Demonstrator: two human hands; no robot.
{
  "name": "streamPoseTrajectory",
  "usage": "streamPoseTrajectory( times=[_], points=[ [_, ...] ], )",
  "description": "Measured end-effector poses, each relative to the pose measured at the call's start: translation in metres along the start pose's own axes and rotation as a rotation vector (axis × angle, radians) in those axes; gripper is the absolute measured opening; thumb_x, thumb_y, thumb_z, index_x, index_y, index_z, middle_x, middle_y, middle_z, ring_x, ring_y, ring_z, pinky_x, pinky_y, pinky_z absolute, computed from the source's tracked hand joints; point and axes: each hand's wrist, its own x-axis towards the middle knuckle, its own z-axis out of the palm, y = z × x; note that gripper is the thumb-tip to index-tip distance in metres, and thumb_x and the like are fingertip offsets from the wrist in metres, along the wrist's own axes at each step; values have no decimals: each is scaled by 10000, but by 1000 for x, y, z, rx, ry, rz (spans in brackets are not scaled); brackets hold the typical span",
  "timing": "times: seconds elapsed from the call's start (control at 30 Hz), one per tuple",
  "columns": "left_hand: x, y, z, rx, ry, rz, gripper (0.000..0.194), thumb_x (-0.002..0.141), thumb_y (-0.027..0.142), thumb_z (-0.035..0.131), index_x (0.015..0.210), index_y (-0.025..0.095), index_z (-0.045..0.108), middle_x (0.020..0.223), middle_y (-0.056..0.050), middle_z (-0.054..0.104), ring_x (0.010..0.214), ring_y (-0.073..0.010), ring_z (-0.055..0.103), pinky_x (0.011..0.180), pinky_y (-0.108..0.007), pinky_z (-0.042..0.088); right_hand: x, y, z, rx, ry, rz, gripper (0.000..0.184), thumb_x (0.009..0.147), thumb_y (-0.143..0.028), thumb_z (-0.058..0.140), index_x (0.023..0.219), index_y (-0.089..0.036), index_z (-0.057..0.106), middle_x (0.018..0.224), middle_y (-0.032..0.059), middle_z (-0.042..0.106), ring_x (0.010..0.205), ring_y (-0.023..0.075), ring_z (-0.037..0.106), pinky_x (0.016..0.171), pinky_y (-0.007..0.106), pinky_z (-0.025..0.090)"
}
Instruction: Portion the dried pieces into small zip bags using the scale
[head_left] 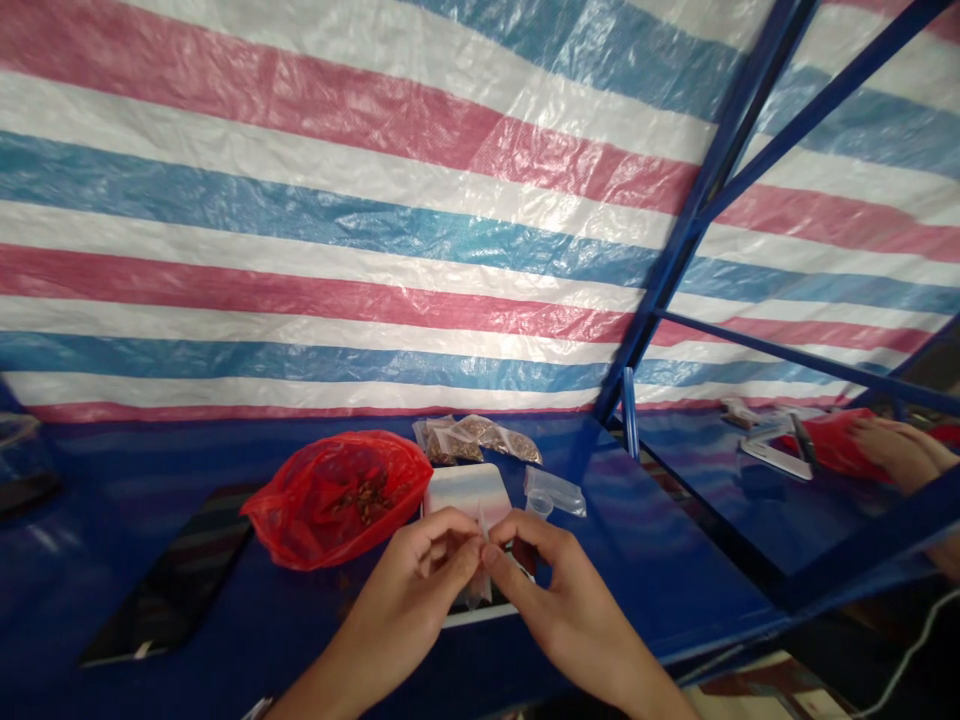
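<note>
On the blue table [637, 560], in front of a striped plastic sheet [300, 200], one small clear bag [480, 590] is pinched by two hands above the near part of a pale-topped device [465, 490]. By the left hand [409, 580] it is gripped between thumb and bent fingers; by the right hand [562, 590] it is likewise nipped between thumb and forefinger, with the fingertips of both hands brought close together. Whether anything is held inside it cannot be told. To the left of the device, one open red bag [300, 490] is seen, in which a loose cluster of small brown pieces [367, 500] is contained. Behind the device, about four clear packets [476, 438] filled with brownish bits are laid overlapping, so an exact count cannot be made; whether print is borne on them cannot be made out. To the right, one small clear cup [538, 503] is set against flat clear plastic bags [562, 492]. One black slab [176, 570] is laid farther left, and one round clear container [22, 460] is cut by the frame edge. Beyond a blue post [660, 270], a second red bag [840, 440] is touched by a co-worker's hand [892, 445], beside one white device [776, 455].
</note>
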Motion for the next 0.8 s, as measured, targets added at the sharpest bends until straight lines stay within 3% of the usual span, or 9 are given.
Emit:
streamPoseTrajectory(
  times=[0.2,0.4,0.5,0.6,0.7,0.8],
  points=[
    [0,-2,6,155,46,8,266,894,377,566,703,205,498,643,57,395,620,-117,372,572,-239,306,-2,3,8,58,-15,63,233,895,-273,575,677,-197,542,635,-47,471,609,108,406,573,234,332],
    [-3,2,8,153,167,37,274,880,384,546,690,221,437,654,53,383,622,-122,361,561,-238,304,0,7,13,-137,328,-101,223,835,-197,560,654,-216,431,625,-57,413,594,105,387,560,238,307],
    [-2,9,3,138,216,93,304,876,407,558,671,226,427,629,56,372,598,-119,359,553,-233,316,3,9,11,-116,374,-132,269,925,-289,572,680,-214,492,639,-43,457,613,119,431,580,240,358],
    [0,14,-4,81,319,126,332,849,447,588,650,224,444,626,42,437,601,-126,414,568,-234,363,6,16,10,-39,379,-99,298,984,-449,568,812,-210,611,738,-3,578,693,149,531,651,258,446],
    [1,16,-9,-30,386,90,285,826,458,610,687,222,530,648,21,536,630,-149,496,606,-250,427,7,23,11,101,400,-19,393,954,-581,595,1112,-226,648,990,61,690,824,193,640,709,297,525],
    [3,16,-15,-127,379,58,239,824,440,595,734,219,585,675,4,599,673,-171,562,663,-276,476,7,23,15,320,223,108,540,926,-641,615,1295,-246,590,1002,71,717,828,219,695,683,325,560]
  ],
)
